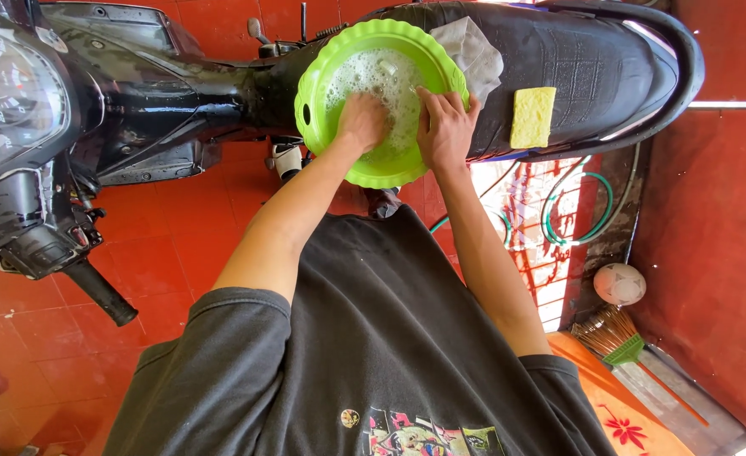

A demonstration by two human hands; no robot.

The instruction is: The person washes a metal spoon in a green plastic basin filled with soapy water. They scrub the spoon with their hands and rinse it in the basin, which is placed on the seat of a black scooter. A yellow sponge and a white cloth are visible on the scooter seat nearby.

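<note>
Head view: a lime-green plastic basin (339,143) is seen resting on the black seat (592,76) of a motorcycle (137,110), at the seat's front end, filled with white soapy foam (381,84). The basin is round, so no long axis can be told; its open mouth is turned up toward the camera, and a small hole in its rim sits on the side toward the handlebars. The left hand (361,121) is sunk into the foam, knuckles up, fingers curled under; whether anything is gripped cannot be told. The right hand (445,127) is laid over the basin's rim on the seat side, fingers spread and bent onto the edge, with the fingertips at the foam. A pale grey cloth (474,55) is draped on the seat, touching the basin's far edge. A yellow sponge (532,116) lies flat on the seat, near the right hand but apart from it. The red tiled floor (162,262) is seen below, with a green hose (577,211), a white ball (619,284) and a broom (613,336) at the right.
</note>
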